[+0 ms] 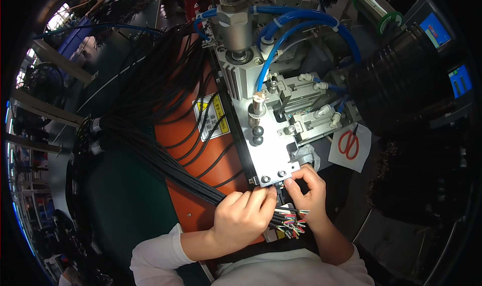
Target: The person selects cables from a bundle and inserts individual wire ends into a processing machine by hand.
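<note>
My left hand (243,214) is closed over a bundle of black cables (188,178), its fingertips bunched at the front edge of a bright metal plate (271,158) on a machine. The stripped cable ends (292,225), with thin coloured wires fanned out, poke from beneath that hand. My right hand (310,193) has its thumb and forefinger bent together at the plate's right front corner. Whatever lies between those fingertips is hidden or too small to name.
Blue air hoses (311,15) loop above the machine's cylinder (238,70). Red-handled scissors (349,144) rest on white paper to the right. A wire spool (377,9) and a large black cylindrical object (401,80) stand beyond. A warning label (211,118) sits on the orange surface (188,205).
</note>
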Demonstrator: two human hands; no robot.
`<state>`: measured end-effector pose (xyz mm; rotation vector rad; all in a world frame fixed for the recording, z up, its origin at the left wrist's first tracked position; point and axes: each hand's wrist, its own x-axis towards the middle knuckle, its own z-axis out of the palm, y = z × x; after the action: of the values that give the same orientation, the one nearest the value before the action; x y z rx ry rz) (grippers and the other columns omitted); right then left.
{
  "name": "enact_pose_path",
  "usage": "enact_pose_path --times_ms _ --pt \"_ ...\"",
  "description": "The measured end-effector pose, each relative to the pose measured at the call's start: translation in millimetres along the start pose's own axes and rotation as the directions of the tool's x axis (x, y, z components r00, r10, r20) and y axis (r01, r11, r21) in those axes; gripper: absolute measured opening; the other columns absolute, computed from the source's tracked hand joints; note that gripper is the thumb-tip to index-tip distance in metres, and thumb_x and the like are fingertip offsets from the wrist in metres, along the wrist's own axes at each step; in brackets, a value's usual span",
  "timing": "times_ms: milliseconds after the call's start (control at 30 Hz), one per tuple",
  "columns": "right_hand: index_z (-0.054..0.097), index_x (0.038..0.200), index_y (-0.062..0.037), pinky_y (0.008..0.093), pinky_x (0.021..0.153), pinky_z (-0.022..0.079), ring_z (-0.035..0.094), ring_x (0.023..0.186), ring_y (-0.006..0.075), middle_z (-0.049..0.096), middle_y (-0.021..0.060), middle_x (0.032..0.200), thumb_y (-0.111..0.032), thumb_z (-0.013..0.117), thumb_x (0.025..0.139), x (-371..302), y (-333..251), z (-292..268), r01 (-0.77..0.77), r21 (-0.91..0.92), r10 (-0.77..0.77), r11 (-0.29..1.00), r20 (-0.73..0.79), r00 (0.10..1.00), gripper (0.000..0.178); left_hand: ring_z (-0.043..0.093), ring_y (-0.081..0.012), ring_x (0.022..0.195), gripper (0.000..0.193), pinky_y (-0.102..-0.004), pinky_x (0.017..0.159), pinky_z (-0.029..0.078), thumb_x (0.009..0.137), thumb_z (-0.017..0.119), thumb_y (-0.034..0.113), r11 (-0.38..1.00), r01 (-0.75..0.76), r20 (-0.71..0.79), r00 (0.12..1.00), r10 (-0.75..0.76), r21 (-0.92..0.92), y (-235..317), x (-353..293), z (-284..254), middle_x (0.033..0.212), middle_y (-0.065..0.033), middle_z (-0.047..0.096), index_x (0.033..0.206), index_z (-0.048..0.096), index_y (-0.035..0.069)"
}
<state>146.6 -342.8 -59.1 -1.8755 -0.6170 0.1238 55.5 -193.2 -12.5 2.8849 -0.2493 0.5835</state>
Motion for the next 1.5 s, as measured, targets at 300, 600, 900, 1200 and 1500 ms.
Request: enact_pose_path --times_ms 300,600,900,1200,1500 --pt "0.072 0.094 -0.0038 0.0294 0.074 0.05 0.064 0.083 0.02 0.068 0.0085 0.089 0.001 0.076 0.07 14.0 -4.0 -39.7 0.244 0.431 -0.405 0.869 0.334 0.851 0.024 0.051 -0.0099 0.053 0.022 -0.0238 0.046 0.036 0.071 0.067 0.007 1.0 -0.002 0.158 0.987 -0.003 0.027 -2.9 -4.8 -10.7 0.073 -0.0008 0.056 0.093 0.069 0.002" --pt "0.07 0.083 -0.0017 0.0302 0.069 0.051 0.065 0.075 0.0202 0.069 0.0095 0.081 -0.001 0.079 0.067 11.7 -24.0 -35.6 0.221 0.406 -0.313 0.887 0.174 0.934 0.018 0.054 -0.0079 0.058 0.027 -0.019 0.048 0.04 0.08 0.066 0.013 0.956 -0.257 -0.253 0.943 0.215 -0.145 -10.4 5.2 -7.5 0.08 -0.0022 0.062 0.103 0.068 -0.001" --pt "0.071 0.095 -0.0044 0.0315 0.07 0.046 0.056 0.075 0.0212 0.063 0.0041 0.085 -0.024 0.073 0.079 7.8 -30.4 -16.5 0.5 -0.028 -0.501 0.866 -0.024 0.865 0.025 0.054 -0.0098 0.055 0.022 -0.0215 0.045 0.039 0.08 0.066 0.009 0.934 -0.179 -0.259 0.961 0.099 -0.31 -10.2 0.2 -6.5 0.073 -0.0021 0.059 0.098 0.067 -0.002" --pt "0.068 0.08 -0.0009 0.0284 0.07 0.048 0.062 0.074 0.0204 0.065 0.0066 0.076 -0.001 0.079 0.067 2.6 -29.9 -12.2 -0.016 0.572 0.007 0.82 0.018 1.0 0.017 0.047 -0.0093 0.051 0.016 -0.0228 0.043 0.035 0.078 0.066 0.008 0.956 -0.153 -0.252 0.964 0.088 -0.25 -5.4 -0.8 -1.6 0.066 0.0006 0.049 0.091 0.066 -0.001" --pt "0.062 0.071 -0.0025 0.0285 0.065 0.044 0.058 0.067 0.0179 0.062 0.0054 0.069 -0.003 0.078 0.068 12.4 -44.5 -42.0 0.013 0.127 -0.043 0.992 0.239 0.97 0.016 0.048 -0.0101 0.052 0.021 -0.0239 0.042 0.033 0.068 0.067 0.009 0.976 -0.203 -0.219 0.959 0.181 -0.079 -5.1 0.1 -3.1 0.07 0.0007 0.056 0.089 0.068 0.004"
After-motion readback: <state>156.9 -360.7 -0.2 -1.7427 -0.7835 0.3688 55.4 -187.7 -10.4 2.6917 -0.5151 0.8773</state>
